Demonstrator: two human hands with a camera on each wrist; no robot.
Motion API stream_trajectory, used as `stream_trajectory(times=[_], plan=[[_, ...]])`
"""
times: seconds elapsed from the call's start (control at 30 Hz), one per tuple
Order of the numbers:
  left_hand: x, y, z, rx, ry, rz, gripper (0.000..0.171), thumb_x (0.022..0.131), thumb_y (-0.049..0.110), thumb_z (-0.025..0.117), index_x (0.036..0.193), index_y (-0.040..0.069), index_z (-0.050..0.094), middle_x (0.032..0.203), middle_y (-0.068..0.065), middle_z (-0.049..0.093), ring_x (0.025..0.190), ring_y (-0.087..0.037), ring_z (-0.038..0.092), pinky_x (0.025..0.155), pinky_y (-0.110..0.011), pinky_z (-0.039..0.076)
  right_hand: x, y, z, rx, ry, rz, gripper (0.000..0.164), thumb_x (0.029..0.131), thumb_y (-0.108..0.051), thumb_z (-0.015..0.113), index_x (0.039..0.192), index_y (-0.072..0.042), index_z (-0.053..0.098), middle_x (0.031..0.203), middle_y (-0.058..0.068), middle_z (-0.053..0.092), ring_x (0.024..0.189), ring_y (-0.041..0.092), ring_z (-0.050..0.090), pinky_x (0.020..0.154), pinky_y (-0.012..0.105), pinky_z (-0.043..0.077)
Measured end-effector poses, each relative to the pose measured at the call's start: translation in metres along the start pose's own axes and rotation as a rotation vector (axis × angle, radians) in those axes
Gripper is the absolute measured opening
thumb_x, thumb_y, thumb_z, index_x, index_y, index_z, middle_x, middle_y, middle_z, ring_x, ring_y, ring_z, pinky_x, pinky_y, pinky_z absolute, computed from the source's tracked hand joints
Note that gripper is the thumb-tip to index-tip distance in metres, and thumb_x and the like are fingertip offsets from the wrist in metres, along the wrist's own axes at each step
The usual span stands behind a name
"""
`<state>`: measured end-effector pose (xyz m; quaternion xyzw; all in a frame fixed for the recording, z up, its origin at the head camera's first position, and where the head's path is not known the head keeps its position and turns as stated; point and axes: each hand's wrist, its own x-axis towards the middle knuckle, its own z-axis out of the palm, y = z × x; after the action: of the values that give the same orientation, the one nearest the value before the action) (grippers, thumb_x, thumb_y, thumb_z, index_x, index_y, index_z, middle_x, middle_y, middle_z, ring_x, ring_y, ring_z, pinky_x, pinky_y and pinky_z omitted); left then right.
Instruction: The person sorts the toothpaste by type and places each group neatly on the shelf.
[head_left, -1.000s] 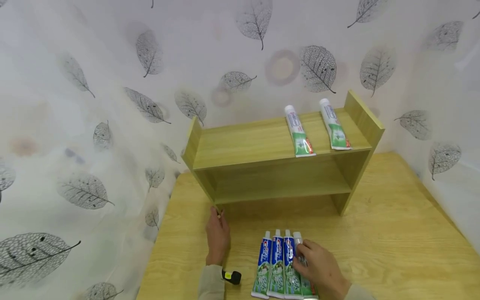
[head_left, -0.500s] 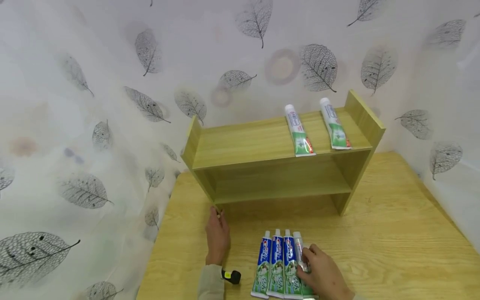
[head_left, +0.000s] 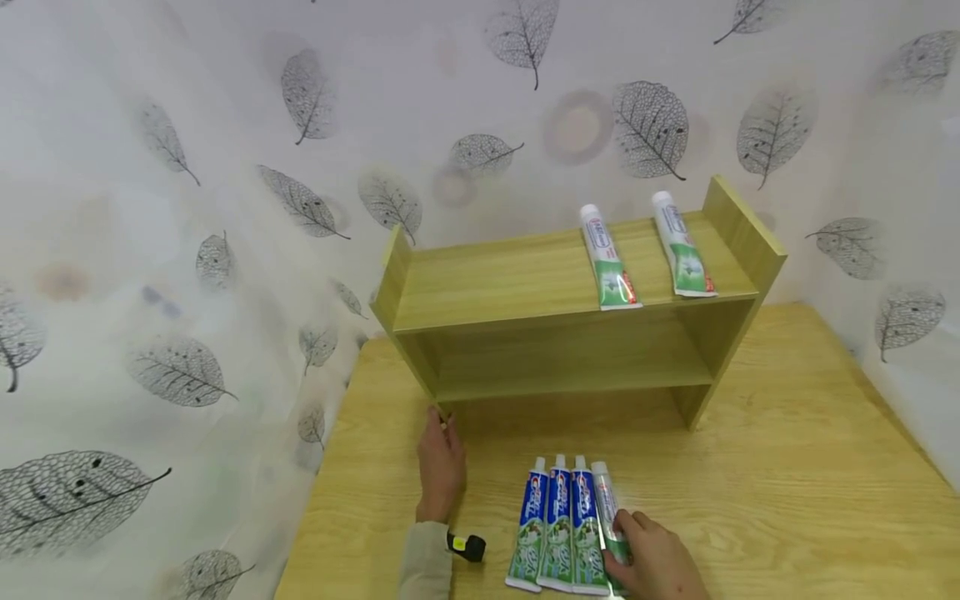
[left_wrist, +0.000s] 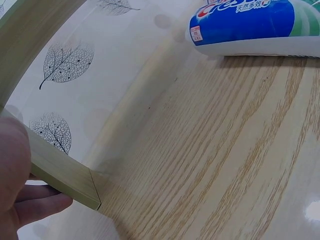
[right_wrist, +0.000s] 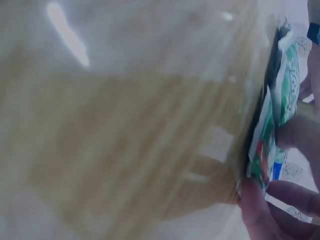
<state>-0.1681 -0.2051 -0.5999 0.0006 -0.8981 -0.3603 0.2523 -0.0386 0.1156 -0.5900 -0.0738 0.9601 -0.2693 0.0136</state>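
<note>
A small wooden shelf (head_left: 487, 283) stands on the table. My left hand (head_left: 441, 467) grips the bottom of its left side panel (left_wrist: 67, 177), thumb on one face and fingers behind. Three blue-and-green toothpaste tubes (head_left: 558, 525) lie side by side, caps toward the shelf. Right of them lies a white-and-green toothpaste tube (head_left: 606, 492). My right hand (head_left: 662, 562) holds this tube near its lower end, thumb and fingers on opposite sides. In the right wrist view, the tube's flat green end (right_wrist: 263, 145) shows between the fingers, low against the table.
Two white-and-green toothpaste tubes (head_left: 609, 258) lie on the shelf's top board, toward its right end. A lower board (head_left: 570, 358) runs beneath it. Behind the table (head_left: 810, 467) hangs a pale leaf-patterned covering (head_left: 225, 167), which also rises on both sides.
My right hand has slid down along the white-and-green tube, uncovering more of its upper part. The left hand keeps its grip on the shelf. The head view has shifted slightly.
</note>
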Motion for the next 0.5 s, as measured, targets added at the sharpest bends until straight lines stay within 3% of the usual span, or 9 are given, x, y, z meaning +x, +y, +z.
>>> stream_trajectory(times=[0.2, 0.33, 0.5], plan=[[-0.001, 0.000, -0.002, -0.010, -0.009, -0.002, 0.004, 0.114, 0.006, 0.055, 0.116, 0.003, 0.056, 0.079, -0.007, 0.059, 0.062, -0.007, 0.047, 0.053, -0.023, 0.040, -0.006, 0.004, 0.011, -0.056, 0.164, -0.106, 0.038, 0.070, -0.027, 0.097, 0.090, -0.021, 0.065, 0.080, -0.008, 0.057, 0.063, 0.009, 0.052, 0.058, 0.031, 0.047], [-0.001, -0.001, -0.001, 0.003, 0.012, 0.021, 0.004, 0.114, 0.005, 0.055, 0.114, 0.002, 0.056, 0.078, -0.007, 0.058, 0.061, -0.007, 0.045, 0.052, -0.023, 0.039, -0.001, 0.011, 0.021, -0.027, 0.261, -0.199, 0.036, 0.068, -0.020, 0.094, 0.084, -0.019, 0.061, 0.076, -0.009, 0.055, 0.059, 0.007, 0.049, 0.053, 0.031, 0.043], [0.000, -0.001, -0.001, 0.011, 0.015, 0.020, 0.004, 0.113, 0.005, 0.055, 0.112, 0.002, 0.055, 0.078, -0.006, 0.057, 0.062, -0.008, 0.045, 0.053, -0.024, 0.039, 0.002, 0.010, 0.019, 0.019, 0.242, -0.189, 0.035, 0.068, -0.015, 0.091, 0.081, -0.020, 0.059, 0.074, -0.011, 0.053, 0.059, 0.001, 0.043, 0.052, 0.028, 0.039]])
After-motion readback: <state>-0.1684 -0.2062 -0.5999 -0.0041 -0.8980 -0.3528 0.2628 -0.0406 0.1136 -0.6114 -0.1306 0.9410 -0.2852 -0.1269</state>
